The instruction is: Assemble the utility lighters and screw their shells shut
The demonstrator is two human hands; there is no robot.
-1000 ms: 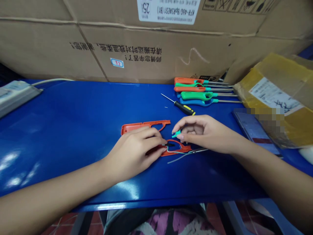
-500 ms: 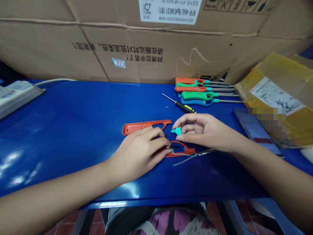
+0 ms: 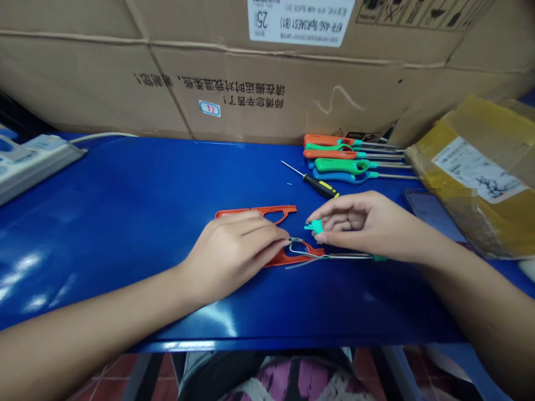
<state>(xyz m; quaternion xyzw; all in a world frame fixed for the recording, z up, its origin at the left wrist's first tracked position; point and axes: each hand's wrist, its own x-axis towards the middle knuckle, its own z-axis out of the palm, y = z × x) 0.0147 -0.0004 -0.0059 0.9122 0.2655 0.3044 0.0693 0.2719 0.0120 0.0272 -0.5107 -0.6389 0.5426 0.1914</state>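
Observation:
Between my right hand's (image 3: 363, 225) thumb and fingers is a small teal plastic trigger (image 3: 316, 226), raised above the table. My left hand (image 3: 238, 253) pinches a small dark wired part (image 3: 295, 239) at its fingertips. Thin pale wires (image 3: 298, 253) loop from that part toward a metal tube (image 3: 349, 256) with a green piece at its far end. Under my left hand lies an orange lighter handle half (image 3: 284, 258), partly covered by the fingers. Just behind, the other orange handle half (image 3: 288, 210) rests on the table, its left part hidden by my hand.
A black and yellow screwdriver (image 3: 321, 185) lies behind my right hand. Several long-necked lighters (image 3: 340, 165) are stacked near the large cardboard box (image 3: 234, 61). At right are a phone (image 3: 430, 217) and a taped package (image 3: 472, 167); a power strip (image 3: 37, 167) is at left.
The wired part and lower handle half have shifted slightly left with my left hand, exposing the tube's green end. My right hand has moved a little right, still holding the teal trigger.

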